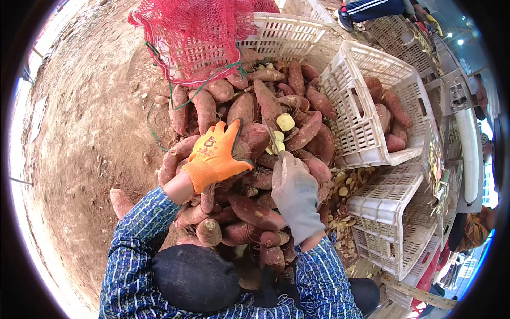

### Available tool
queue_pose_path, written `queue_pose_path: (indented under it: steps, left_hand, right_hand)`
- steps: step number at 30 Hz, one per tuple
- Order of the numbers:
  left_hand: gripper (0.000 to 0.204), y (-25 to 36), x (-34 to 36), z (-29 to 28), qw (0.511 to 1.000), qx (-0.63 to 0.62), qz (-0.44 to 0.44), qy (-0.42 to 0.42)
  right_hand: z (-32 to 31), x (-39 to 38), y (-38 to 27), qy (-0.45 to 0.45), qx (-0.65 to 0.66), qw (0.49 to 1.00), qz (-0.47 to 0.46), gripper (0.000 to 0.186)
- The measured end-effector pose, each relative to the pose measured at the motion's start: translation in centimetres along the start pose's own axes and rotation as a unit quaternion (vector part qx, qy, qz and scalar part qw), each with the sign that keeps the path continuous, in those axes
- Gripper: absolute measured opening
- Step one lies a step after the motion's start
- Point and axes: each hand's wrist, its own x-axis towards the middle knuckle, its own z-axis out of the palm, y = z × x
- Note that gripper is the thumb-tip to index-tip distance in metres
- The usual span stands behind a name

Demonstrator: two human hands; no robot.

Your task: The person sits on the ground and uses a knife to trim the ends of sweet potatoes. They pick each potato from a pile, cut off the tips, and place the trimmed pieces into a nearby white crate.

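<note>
My left hand (212, 157), in an orange glove with a dark palm, grips a reddish sweet potato (252, 139) in the heap. My right hand (292, 189), in a grey glove, holds a knife (272, 137) whose blade is at that potato's right end. Pale cut pieces (285, 122) of yellow flesh lie beside the blade. Many other sweet potatoes (255, 212) are piled around and under both hands.
A red mesh bag (188, 29) drapes over a white crate (281, 37). A crate (345, 106) of potatoes stands at right, above stacked crates (380, 207) and scattered peelings (348, 181). Dirt ground (79, 159) lies left. Other people (366, 10) are at the top and right edge.
</note>
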Motion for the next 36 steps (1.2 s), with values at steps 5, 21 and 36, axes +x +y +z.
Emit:
queue_pose_path:
  steps: [5, 21, 36]
  left_hand:
    - [0.101, 0.0, -0.2, 0.1, 1.000, 0.008, 0.012, -0.002]
    - [0.105, -2.0, 4.9, -1.2, 0.985, -0.152, 0.052, -0.069]
    - [0.057, -3.7, -1.2, 1.9, 0.634, -0.747, -0.070, 0.189]
  right_hand:
    - [-0.1, -0.3, -0.5, -0.006, -0.017, 1.000, -0.005, 0.023]
    - [1.8, 3.7, 1.3, -0.070, 0.530, 0.825, 0.182, 0.026]
    - [1.4, -2.4, 0.3, 0.019, 0.204, 0.971, 0.124, 0.027]
